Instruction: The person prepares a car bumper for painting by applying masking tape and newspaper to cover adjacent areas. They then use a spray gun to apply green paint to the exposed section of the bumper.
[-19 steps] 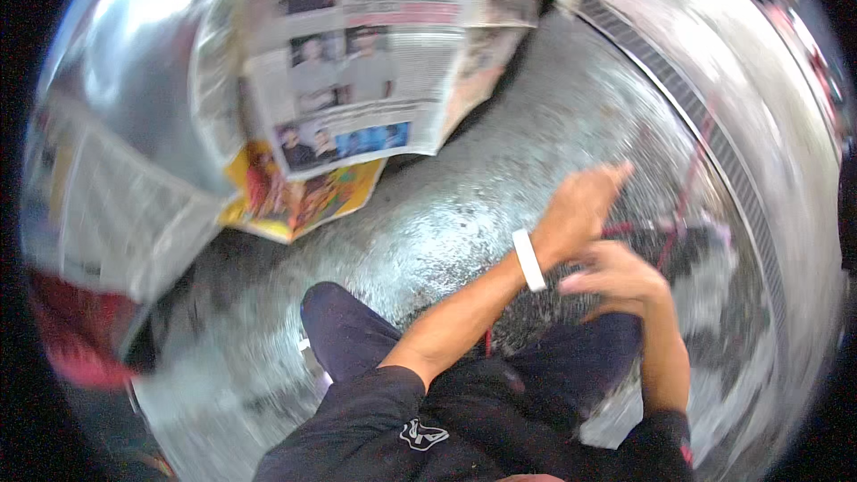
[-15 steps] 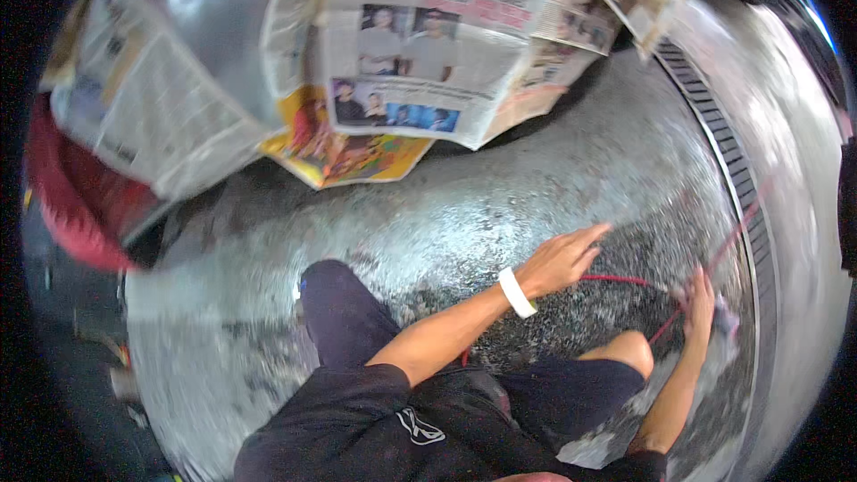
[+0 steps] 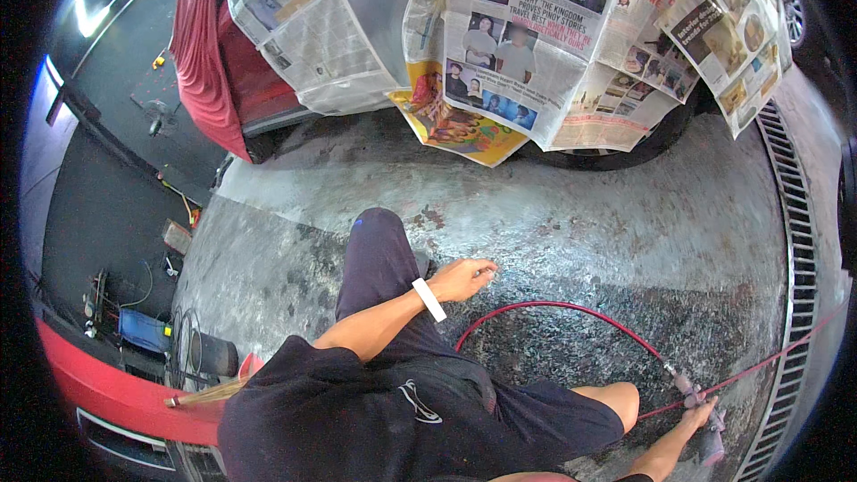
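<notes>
From my remote view, I see the right hand [image 3: 699,416], fingers clamped on a spray gun [image 3: 686,386] beside the right knee, with a red hose [image 3: 553,305] attached. The left hand [image 3: 461,279], fingers curled together, hangs above the floor [image 3: 580,232].

Hose [image 3: 553,305]: crimson. Spray gun [image 3: 686,387]: dull greyish pink. Wristband [image 3: 428,299]: plain white. Shirt [image 3: 348,397]: black, white outline mark. Floor [image 3: 589,232]: mottled grey. Grate [image 3: 800,277]: dark-and-pale stripes. Cloth [image 3: 201,71]: red. Tub [image 3: 143,330]: blue.
</notes>
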The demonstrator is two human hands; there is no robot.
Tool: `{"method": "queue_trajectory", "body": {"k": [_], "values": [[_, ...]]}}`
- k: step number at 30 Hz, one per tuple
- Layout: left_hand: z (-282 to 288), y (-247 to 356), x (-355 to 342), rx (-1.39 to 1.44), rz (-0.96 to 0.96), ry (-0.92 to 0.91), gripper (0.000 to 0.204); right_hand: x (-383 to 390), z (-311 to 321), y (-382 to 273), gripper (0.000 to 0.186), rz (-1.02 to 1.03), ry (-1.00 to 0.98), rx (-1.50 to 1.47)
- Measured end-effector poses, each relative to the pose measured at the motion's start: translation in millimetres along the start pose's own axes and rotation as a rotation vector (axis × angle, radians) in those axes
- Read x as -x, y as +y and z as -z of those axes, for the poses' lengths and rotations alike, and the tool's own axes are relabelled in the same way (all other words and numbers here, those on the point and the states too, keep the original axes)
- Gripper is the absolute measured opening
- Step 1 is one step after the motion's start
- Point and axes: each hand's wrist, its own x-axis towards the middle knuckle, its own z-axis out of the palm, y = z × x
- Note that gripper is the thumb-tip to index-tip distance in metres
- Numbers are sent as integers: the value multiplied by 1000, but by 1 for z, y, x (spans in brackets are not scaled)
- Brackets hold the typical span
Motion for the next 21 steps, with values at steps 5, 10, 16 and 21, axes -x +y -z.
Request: {"method": "queue_trajectory", "body": {"k": [5, 10, 16, 21], "values": [[29, 23, 22, 31, 51, 318, 33, -8, -12, -5, 41, -144, 67, -160], [74, 13, 30, 304, 45, 665, 28, -18, -33, 12, 39, -10, 48, -67], [165, 31, -57, 488, -278, 964, 17, -2, -89, 2, 34, 424, 115, -90], [292, 4, -44, 414, -299, 1194, 17, 347, -311, -91, 40, 486, 37, 209]]}}
